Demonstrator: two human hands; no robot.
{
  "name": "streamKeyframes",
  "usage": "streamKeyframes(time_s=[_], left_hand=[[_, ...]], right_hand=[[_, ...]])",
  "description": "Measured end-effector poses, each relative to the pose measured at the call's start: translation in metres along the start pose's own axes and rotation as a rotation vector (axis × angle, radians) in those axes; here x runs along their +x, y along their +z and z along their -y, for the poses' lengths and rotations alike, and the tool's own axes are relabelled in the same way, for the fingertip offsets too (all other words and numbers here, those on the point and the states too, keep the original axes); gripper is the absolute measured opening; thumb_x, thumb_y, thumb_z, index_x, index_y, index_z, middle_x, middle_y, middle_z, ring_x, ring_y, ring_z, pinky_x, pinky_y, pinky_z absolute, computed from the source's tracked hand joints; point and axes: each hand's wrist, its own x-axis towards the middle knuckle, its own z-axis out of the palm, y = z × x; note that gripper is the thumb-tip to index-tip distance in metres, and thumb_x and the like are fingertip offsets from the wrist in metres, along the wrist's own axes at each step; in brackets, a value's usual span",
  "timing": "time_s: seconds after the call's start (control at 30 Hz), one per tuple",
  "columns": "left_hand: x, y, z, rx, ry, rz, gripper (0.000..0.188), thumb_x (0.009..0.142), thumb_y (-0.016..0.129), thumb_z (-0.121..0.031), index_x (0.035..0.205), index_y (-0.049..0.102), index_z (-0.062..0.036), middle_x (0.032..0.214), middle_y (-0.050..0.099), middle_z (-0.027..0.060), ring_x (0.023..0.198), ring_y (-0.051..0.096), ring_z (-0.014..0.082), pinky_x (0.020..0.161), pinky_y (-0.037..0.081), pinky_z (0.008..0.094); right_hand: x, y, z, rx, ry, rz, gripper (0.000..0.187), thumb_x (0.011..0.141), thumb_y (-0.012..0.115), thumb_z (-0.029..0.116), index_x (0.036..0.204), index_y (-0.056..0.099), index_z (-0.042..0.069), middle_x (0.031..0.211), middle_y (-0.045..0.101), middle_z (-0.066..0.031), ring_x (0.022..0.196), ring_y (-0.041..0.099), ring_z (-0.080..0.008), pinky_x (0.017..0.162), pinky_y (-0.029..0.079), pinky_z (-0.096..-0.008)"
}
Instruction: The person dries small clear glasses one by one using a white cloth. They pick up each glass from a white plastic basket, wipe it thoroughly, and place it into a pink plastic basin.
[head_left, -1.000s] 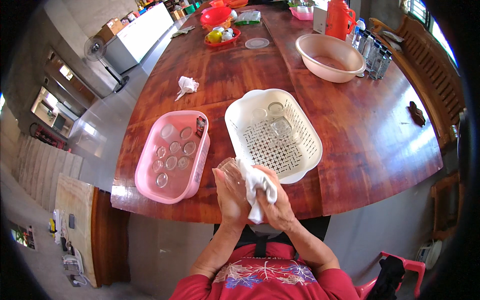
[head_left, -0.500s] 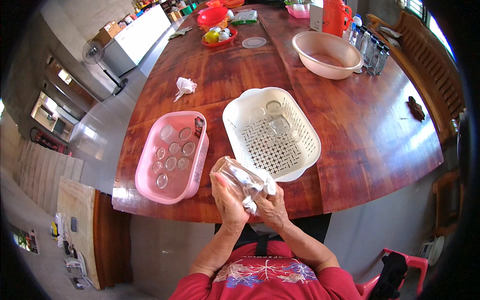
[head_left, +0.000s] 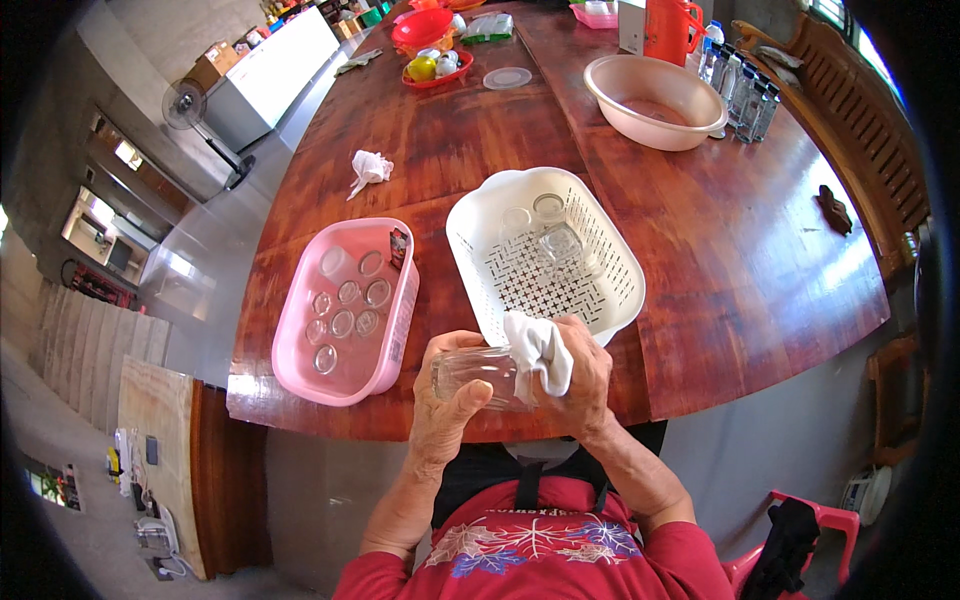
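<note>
My left hand [head_left: 436, 408] is wrapped round a clear drinking glass [head_left: 468, 376], which lies nearly level above the table's near edge. At the glass's right end, my right hand [head_left: 588, 382] grips a bunched white cloth [head_left: 543, 352] against the rim. Whether part of the cloth goes inside cannot be made out. Just beyond my hands stands a white perforated basket [head_left: 622, 240], with a few glasses [head_left: 561, 243] toward its far end. On the left is a pink basin [head_left: 287, 335] holding several upright glasses [head_left: 342, 322].
A crumpled white tissue [head_left: 371, 168] lies beyond the pink basin. Farther off are a pale basin [head_left: 610, 105], a red jug [head_left: 668, 35], several dark-capped bottles [head_left: 748, 105], a flat round lid [head_left: 507, 78] and a red dish of fruit [head_left: 440, 75]. A pink chair [head_left: 835, 520] stands at lower right.
The glass has turned from a slant to nearly level. My right hand and the cloth have moved up and to the right, and more of the cloth shows outside the rim.
</note>
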Motion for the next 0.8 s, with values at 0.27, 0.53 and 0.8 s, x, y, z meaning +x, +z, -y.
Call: streamKeyframes(time_s=[0.27,0.53,0.8], left_hand=[[-0.003,0.003,-0.004,-0.038,0.264,0.038,0.057,0.070,0.080,-0.019,0.113,0.047,-0.0016,0.102,0.057,0.0087,0.090,0.057,0.0149,0.080,0.048,0.0290],[0.010,-0.013,0.007,0.172,0.419,0.212,0.056,0.069,0.081,-0.019,0.110,0.047,-0.0015,0.098,0.057,0.0089,0.089,0.056,0.0142,0.077,0.047,0.0279],[0.007,-0.017,-0.001,0.050,-0.116,0.243,0.040,0.077,0.070,-0.021,0.107,0.050,-0.0039,0.097,0.058,0.0033,0.085,0.055,0.0098,0.073,0.046,0.0249]], right_hand=[[0.019,-0.014,0.002,-0.307,-0.386,0.124,0.028,0.073,0.065,0.008,0.100,0.058,0.001,0.082,0.058,-0.0083,0.071,0.061,-0.0241,0.061,0.049,-0.0316],[-0.027,-0.007,0.000,1.366,1.214,0.392,0.032,0.085,0.065,0.021,0.111,0.057,0.004,0.081,0.062,-0.0028,0.060,0.057,-0.0075,0.048,0.046,-0.0204],[-0.003,-0.013,-0.007,0.061,-0.007,0.237,0.030,0.068,0.070,0.011,0.094,0.057,0.004,0.075,0.051,-0.0067,0.063,0.057,-0.0238,0.054,0.049,-0.0345]])
